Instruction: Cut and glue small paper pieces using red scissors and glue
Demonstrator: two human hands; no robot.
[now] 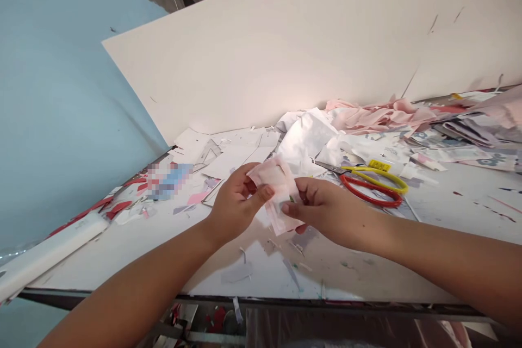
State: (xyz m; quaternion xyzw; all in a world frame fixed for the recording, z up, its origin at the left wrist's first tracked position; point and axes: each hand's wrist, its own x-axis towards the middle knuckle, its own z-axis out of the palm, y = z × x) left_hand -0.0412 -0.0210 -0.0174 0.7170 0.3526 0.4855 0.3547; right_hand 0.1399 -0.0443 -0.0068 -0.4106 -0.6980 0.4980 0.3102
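Between my two hands is a small, flat piece of pale pink and white fabric [277, 182], roughly rectangular, held up above the table. My left hand [240, 196] pinches its left edge, thumb on top and fingers behind. On the lower right side, my right hand [316, 204] grips it the same way, and a small green spot shows near that thumb. To the right of my right hand lies a pair of scissors [373, 182] with one yellow and one red handle loop, its blades pointing left.
Crumpled white cloth [308, 133] and a pink fabric heap [379, 117] lie along the white upright board [310, 49]. Printed fabric pieces [485, 157] are at the right. Scraps litter the white table [134, 250]. A long white object [53, 250] lies along the left edge.
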